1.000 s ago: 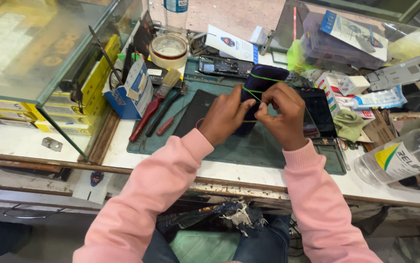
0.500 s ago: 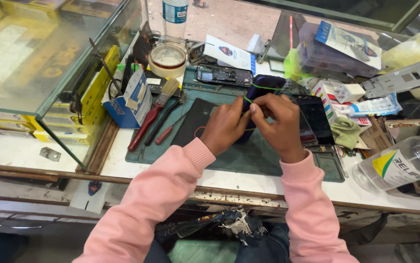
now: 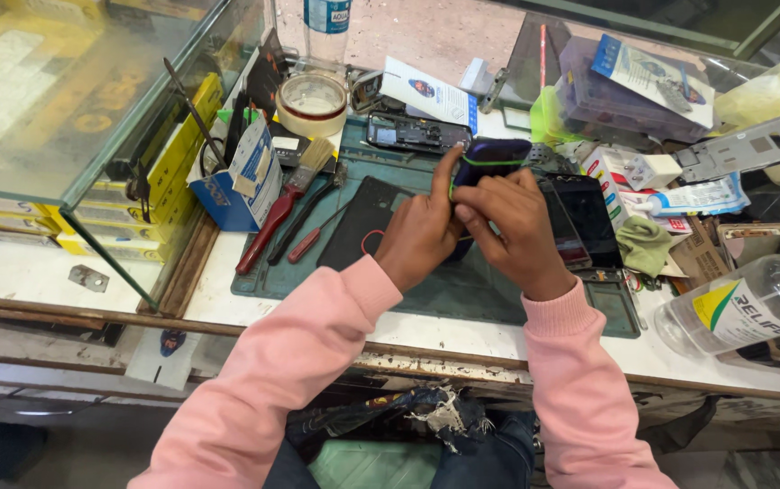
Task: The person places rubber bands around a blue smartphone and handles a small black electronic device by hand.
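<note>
Both my hands meet over the green work mat (image 3: 462,290), holding a dark blue phone (image 3: 495,156) wrapped with thin green rubber bands. My left hand (image 3: 421,226) grips its left edge, index finger raised along the side. My right hand (image 3: 512,226) covers the lower half, fingers pinching at the band. Much of the phone is hidden under my fingers. A black phone (image 3: 593,217) lies flat on the mat just right of my right hand.
A dark flat panel (image 3: 358,231), a brush (image 3: 283,201) and red-handled tools (image 3: 313,240) lie on the mat's left. A tape roll (image 3: 312,101), a blue box (image 3: 240,181), a glass case (image 3: 64,100), a plastic bottle (image 3: 752,308) and cluttered packets surround the mat.
My hands and the phone have shifted slightly left and up on the mat. My left index finger now stands up along the phone's edge.
</note>
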